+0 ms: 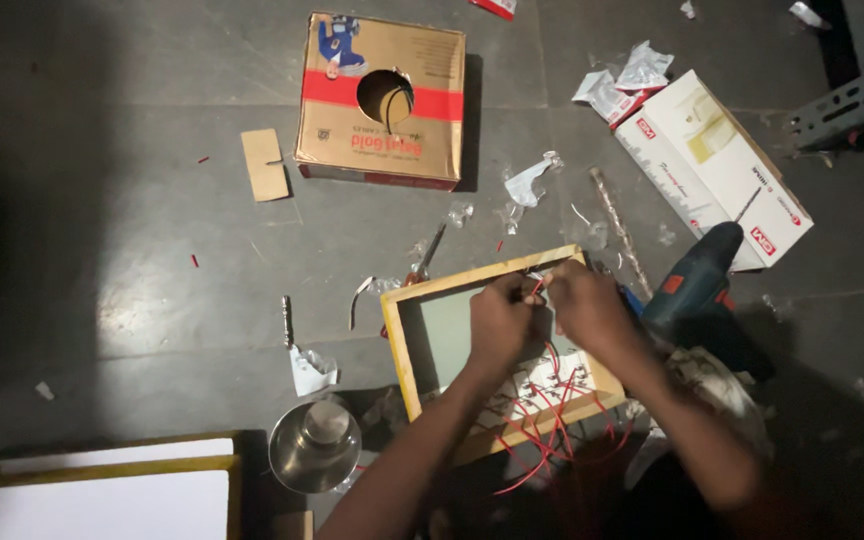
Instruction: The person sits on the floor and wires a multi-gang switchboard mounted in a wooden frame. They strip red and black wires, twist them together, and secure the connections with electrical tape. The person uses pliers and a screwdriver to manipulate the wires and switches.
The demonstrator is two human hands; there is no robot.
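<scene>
Floor [152, 250], grey, littered with scraps. Upper centre: cardboard box [382, 100] with a round hole; upper right: white carton [707, 160]. Centre: wooden frame [402, 345] with a board inside and red wires [542, 430] fanning out toward the lower edge. Drill [697, 285] just right of the frame, steel bowl [314, 447] at its lower left.

Both hands meet at the frame's top edge: left hand [502, 322] and right hand [584, 305] pinched shut on a red wire end. Looks like the wiring step, one lead being worked. Fine fingertip control is what it calls for.
</scene>
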